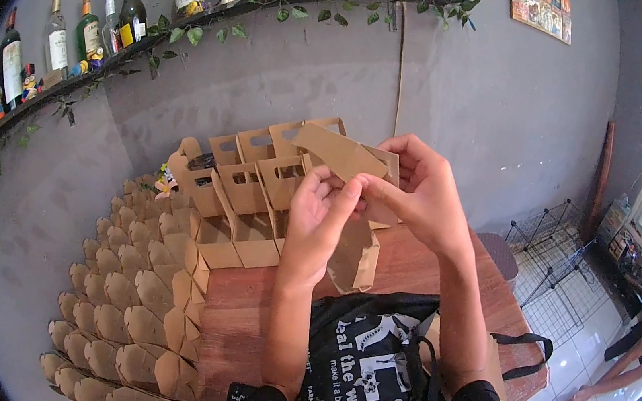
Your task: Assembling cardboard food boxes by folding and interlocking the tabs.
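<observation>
Left hand (pixel 319 223) pinches brown cardboard piece (pixel 337 151) | right hand (pixel 428 200) grips its right side | best to bend slowly, keep edges even

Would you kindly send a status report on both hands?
Left hand, right hand: both on a folded cardboard piece. Piece held up off the table. Black bag below, open cardboard carriers beyond; nothing visibly blocking.
</observation>
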Motion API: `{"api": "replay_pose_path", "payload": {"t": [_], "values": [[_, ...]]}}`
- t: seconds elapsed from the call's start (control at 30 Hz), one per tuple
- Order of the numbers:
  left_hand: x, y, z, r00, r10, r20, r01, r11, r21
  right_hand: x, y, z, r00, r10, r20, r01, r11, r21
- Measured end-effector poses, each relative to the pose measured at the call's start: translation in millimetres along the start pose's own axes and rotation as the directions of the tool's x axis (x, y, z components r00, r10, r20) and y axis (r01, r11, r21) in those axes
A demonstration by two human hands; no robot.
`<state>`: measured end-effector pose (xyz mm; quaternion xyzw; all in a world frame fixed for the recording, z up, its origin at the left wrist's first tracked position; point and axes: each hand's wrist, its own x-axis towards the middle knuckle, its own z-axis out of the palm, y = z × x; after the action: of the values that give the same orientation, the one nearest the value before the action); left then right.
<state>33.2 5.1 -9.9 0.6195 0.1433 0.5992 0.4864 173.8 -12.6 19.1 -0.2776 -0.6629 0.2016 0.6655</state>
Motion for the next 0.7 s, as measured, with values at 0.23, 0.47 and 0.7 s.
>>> {"api": "replay_pose_path", "payload": {"t": [0.23, 0.47, 0.7], "values": [[-1.3, 8.5, -8.1, 1.000, -0.003, -0.014, 0.000, 0.983, -0.184, -1.0, -3.6, -5.1, 0.986, 0.044, 0.163, -0.060, 0.993, 0.097], [-1.8, 15.7, -16.1, 0.997, 0.064, -0.032, -0.070, 0.971, -0.227, 0.8, -7.6, -3.3, 0.990, 0.066, 0.127, -0.075, 0.995, 0.072], [-2.0, 8.0, -5.2, 0.929, 0.254, -0.269, -0.252, 0.967, 0.041, -3.6, -5.5, 4.5, 0.992, 0.100, 0.081, -0.098, 0.995, -0.025]]}}
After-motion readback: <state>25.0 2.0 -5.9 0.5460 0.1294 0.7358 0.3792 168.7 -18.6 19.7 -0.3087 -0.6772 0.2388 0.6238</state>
